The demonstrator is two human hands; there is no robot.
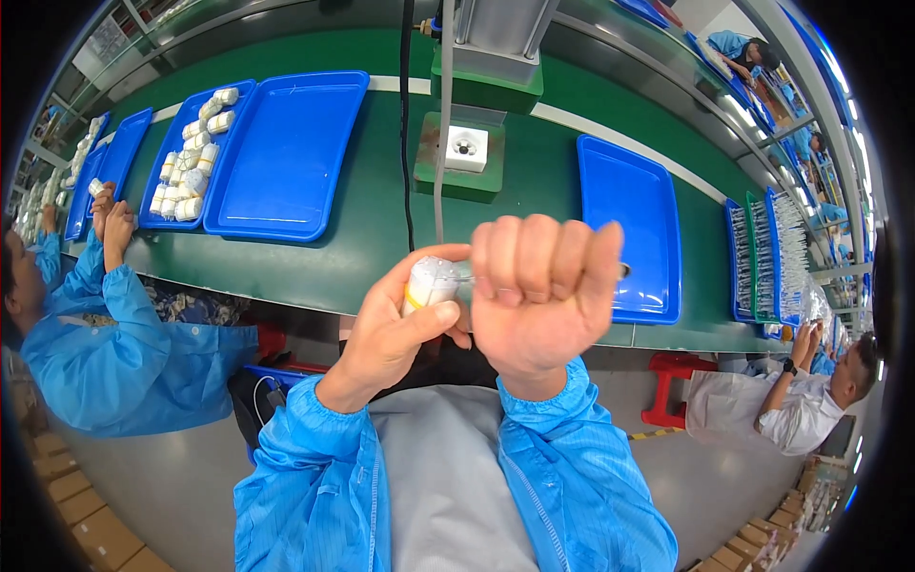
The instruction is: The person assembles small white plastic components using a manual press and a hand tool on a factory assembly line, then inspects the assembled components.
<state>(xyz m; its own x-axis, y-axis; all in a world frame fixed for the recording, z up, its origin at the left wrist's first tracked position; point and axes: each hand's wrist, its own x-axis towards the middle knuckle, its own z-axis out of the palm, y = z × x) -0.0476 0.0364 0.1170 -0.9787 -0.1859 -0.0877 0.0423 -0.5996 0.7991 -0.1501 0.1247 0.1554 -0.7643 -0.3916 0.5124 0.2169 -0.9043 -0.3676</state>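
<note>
In front of my body, my left hand [400, 310] is closed round a small white cylinder [431, 284] with a yellow band and what looks like clear wrapping. Its thumb presses on the near side. My right hand [545, 296] is a fist right beside it, knuckles up. A thin shiny strand or rod runs from the cylinder into the fist, and a small dark tip shows past its right side. What the fist grips is mostly hidden. Beyond both hands stands a press [491, 81] with a white fixture block [467, 150] on a green base.
Blue trays flank the press: one bare tray [281, 157] left, another tray [629, 205] right. Farther left, a tray [154, 202] holds several white cylinders. A black cable [405, 124] and grey tube [441, 124] hang ahead. Co-workers sit left and right; a red stool [670, 386] stands right.
</note>
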